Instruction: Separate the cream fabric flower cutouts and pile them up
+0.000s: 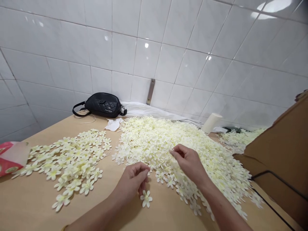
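Head view takes in a tabletop bearing a large heap of pale flowers, with a smaller flower cluster to its left. Handling blossoms singly seems the step in hand, and the next move calls for a light fingertip pinch. Right hand bends over the heap, thumb near index, left hand curls above a single flower; whether either grips anything, one cannot tell.
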`<state>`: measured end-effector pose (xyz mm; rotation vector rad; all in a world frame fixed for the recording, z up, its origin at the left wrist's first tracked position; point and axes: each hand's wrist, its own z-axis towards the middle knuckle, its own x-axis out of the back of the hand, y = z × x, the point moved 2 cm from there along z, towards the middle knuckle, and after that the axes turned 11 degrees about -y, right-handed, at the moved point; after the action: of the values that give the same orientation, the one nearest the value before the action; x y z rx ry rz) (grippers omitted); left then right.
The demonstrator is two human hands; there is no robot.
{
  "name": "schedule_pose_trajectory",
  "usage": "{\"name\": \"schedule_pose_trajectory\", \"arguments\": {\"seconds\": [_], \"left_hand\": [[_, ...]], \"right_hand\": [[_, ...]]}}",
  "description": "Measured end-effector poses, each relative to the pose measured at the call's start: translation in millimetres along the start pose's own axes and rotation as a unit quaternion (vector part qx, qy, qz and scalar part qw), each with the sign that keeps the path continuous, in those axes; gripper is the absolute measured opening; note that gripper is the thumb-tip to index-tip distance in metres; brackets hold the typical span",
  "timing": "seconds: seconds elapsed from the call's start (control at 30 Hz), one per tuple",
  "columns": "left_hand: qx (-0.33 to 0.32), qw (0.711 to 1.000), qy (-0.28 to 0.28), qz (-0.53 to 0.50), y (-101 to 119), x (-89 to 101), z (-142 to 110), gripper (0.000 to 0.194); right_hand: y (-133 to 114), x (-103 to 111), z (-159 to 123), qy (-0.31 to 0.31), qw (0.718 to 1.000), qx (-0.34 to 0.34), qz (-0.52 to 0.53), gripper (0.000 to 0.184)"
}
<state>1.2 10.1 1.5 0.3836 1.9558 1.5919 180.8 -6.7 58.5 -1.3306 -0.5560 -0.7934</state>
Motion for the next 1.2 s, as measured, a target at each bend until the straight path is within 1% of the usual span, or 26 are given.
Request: {"name": "schedule_pose_trajectory", "arguments": {"seconds": [0.03, 0.07, 0.13, 0.23, 0.3, 0.4, 0.53, 0.63, 0.73, 0.87, 0.97, 1.07, 1.13, 1.2], "left_hand": [[0.002, 1.0, 0.0, 0.004, 0, -0.6, 0, 0.018], [0.003, 1.0, -0.001, 0.005, 1, -1.2, -1, 0.018], [0.006, 1.0, 0.001, 0.0, 0, -1.9, -1, 0.018], [0.001, 1.0, 0.001, -0.002, 0, -0.1, 0, 0.02], [-0.003, 1.0, 0.002, 0.01, 0, 2.5, 2, 0.021], [0.003, 1.0, 0.009, 0.017, 2, 5.4, 3, 0.022], [0.024, 1.0, 0.017, 0.004, 3, 4.1, 3, 0.022], [0.026, 0.999, 0.016, 0.013, 2, 3.9, 3, 0.02], [0.017, 0.999, 0.013, 0.033, 0, 6.4, 4, 0.019], [0.005, 0.999, 0.007, 0.043, -3, 9.4, 5, 0.022], [-0.003, 0.999, 0.003, 0.043, -2, 9.4, 5, 0.022], [-0.009, 0.999, 0.002, 0.04, 0, 8.4, 4, 0.023], [-0.011, 1.0, 0.0, 0.028, 1, 7.5, 3, 0.026], [-0.011, 1.0, -0.008, -0.018, 1, 6.6, 2, 0.025]], "right_hand": [[6, 8, 6, 0.054, 0.995, 0.002, -0.084, 0.02], [10, 13, 12, 0.096, 0.985, 0.011, -0.145, 0.018], [14, 16, 26, 0.118, 0.974, 0.027, -0.19, 0.019], [7, 6, 45, 0.087, 0.972, 0.058, -0.209, 0.019], [1, -3, 57, 0.07, 0.969, 0.068, -0.227, 0.016], [-4, -11, 67, 0.054, 0.966, 0.065, -0.245, 0.013], [-1, -12, 72, 0.048, 0.97, 0.047, -0.232, 0.016], [2, -8, 72, 0.05, 0.98, 0.04, -0.19, 0.018], [6, 0, 71, 0.066, 0.99, 0.029, -0.125, 0.018], [12, 13, 70, 0.103, 0.995, 0.008, -0.006, 0.015], [13, 19, 66, 0.106, 0.989, -0.009, 0.103, 0.017], [8, 16, 57, 0.061, 0.976, -0.021, 0.209, 0.023], [2, 6, 47, 0.01, 0.963, -0.029, 0.267, 0.026], [-3, -8, 34, -0.042, 0.948, -0.04, 0.312, 0.027]]}}
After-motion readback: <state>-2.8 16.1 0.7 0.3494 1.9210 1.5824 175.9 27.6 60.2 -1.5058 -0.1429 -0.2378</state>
